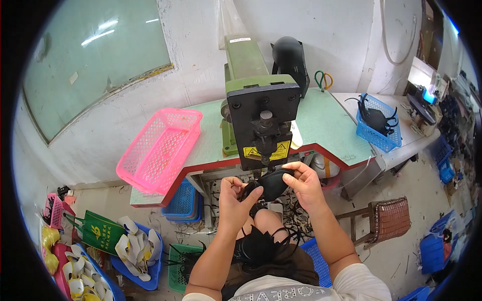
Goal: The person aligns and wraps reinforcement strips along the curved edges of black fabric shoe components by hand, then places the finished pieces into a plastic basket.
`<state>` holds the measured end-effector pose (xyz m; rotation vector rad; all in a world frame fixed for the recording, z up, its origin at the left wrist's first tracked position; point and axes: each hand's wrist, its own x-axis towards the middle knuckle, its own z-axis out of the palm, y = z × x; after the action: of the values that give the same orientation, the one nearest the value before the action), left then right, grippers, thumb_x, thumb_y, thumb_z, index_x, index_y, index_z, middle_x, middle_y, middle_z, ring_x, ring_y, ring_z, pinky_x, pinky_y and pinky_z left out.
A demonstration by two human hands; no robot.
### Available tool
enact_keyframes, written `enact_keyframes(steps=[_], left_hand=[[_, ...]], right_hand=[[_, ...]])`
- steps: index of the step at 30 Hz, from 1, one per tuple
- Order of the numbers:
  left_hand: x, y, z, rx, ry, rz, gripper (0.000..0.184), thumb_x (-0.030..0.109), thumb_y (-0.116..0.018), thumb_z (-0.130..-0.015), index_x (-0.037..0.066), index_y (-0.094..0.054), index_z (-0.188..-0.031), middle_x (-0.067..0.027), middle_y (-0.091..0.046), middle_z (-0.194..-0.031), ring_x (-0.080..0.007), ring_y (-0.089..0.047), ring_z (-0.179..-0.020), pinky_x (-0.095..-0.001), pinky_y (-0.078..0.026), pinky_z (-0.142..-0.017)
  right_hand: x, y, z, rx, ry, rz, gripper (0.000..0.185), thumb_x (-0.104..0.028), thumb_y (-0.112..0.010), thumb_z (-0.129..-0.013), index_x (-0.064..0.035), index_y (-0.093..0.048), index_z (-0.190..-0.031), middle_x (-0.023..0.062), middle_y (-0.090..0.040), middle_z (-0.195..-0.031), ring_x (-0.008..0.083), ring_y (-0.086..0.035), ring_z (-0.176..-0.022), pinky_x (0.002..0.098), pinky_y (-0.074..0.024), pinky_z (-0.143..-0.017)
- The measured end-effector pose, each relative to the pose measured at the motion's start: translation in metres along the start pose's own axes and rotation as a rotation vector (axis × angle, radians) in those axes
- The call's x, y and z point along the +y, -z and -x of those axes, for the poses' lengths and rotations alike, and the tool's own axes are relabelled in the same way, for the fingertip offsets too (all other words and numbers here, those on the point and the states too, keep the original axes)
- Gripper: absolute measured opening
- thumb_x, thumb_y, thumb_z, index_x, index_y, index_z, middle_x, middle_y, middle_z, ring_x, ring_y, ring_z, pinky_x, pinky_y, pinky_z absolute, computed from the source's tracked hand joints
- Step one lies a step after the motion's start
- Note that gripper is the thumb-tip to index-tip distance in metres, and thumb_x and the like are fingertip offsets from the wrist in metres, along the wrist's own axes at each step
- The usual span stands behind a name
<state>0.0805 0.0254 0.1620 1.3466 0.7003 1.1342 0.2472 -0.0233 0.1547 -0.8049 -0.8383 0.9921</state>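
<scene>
Both hands grip a black, strappy piece that looks like a shoe upper [274, 185], just under the head of a green riveting-type machine [263, 125]. My left hand [235, 203] pinches its left end between thumb and fingers. At the right end, my right hand [306, 188] holds the edge with the thumb on top. The machine's lower tip comes down close to the piece; whether they touch cannot be made out. More black strappy pieces [258, 246] lie across my lap.
A pink basket [131, 173] stands at the table's left. Scissors [324, 80] are behind the machine, and a blue basket [386, 140] of black pieces is at right. A stool [389, 220] stands to my right. Baskets of pale pieces [138, 248] fill the left floor.
</scene>
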Motion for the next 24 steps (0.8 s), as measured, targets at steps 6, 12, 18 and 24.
enact_keyframes(steps=[6, 12, 18, 24], left_hand=[[-0.003, 0.008, 0.001, -0.022, 0.01, 0.126, 0.036, -0.001, -0.063, -0.071, 0.007, -0.032, -0.087, -0.0029, -0.051, -0.071, -0.0065, -0.049, -0.058, -0.018, -0.041, -0.05], [-0.009, 0.02, 0.008, 0.009, 0.025, 0.147, 0.032, -0.002, -0.063, -0.071, 0.006, -0.038, -0.09, -0.0026, -0.051, -0.077, -0.0061, -0.048, -0.071, -0.0176, -0.04, -0.062], [-0.012, 0.024, 0.022, -0.003, 0.158, 0.318, 0.024, 0.0, -0.061, -0.073, 0.004, -0.046, -0.091, -0.0021, -0.053, -0.081, -0.0064, -0.05, -0.07, -0.0182, -0.042, -0.062], [-0.015, 0.027, 0.037, 0.011, 0.232, 0.451, 0.019, 0.001, -0.058, -0.076, 0.005, -0.045, -0.09, -0.004, -0.054, -0.083, -0.0083, -0.053, -0.071, -0.0209, -0.046, -0.063]], right_hand=[[0.012, 0.009, 0.002, -0.035, -0.108, -0.008, 0.024, -0.005, -0.06, -0.076, 0.0, -0.051, -0.098, 0.0059, -0.059, -0.086, 0.0078, -0.055, -0.073, 0.019, -0.0432, -0.062], [0.02, 0.0, 0.01, -0.146, -0.13, 0.204, 0.016, -0.015, -0.057, -0.08, 0.0, -0.06, -0.081, 0.0019, -0.06, -0.076, 0.0062, -0.053, -0.068, 0.0194, -0.0422, -0.061], [0.015, -0.016, 0.014, -0.145, -0.123, 0.144, 0.015, -0.013, -0.057, -0.08, 0.0012, -0.059, -0.081, 0.0002, -0.058, -0.073, 0.0041, -0.051, -0.066, 0.0171, -0.0408, -0.059], [0.013, -0.024, 0.015, -0.15, -0.1, 0.247, 0.014, -0.012, -0.058, -0.08, 0.0022, -0.058, -0.078, -0.0034, -0.054, -0.07, 0.0017, -0.047, -0.065, 0.0159, -0.038, -0.057]])
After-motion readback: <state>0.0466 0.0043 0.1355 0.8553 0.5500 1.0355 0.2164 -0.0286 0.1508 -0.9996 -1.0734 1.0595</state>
